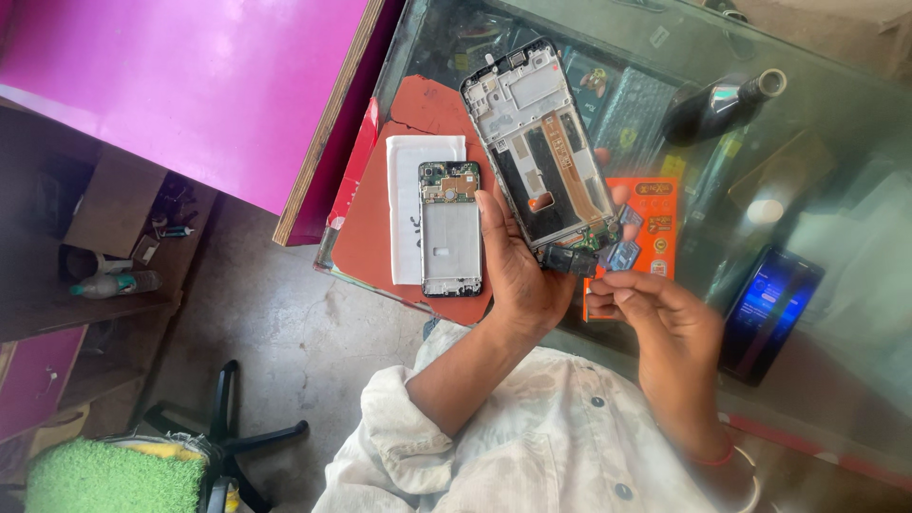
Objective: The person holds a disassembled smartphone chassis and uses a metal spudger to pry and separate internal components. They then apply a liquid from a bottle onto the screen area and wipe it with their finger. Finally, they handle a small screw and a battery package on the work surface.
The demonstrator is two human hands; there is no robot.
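Silver-framed opened phone [541, 142] gripped in left hand [518, 271], long axis running far-left from the palm; right hand [665, 328] pinches closed just right of its near end, at the connector.

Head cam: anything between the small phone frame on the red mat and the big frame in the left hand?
Only the left hand itself; its fingertips lie between the small frame and the big frame, over the red mat.
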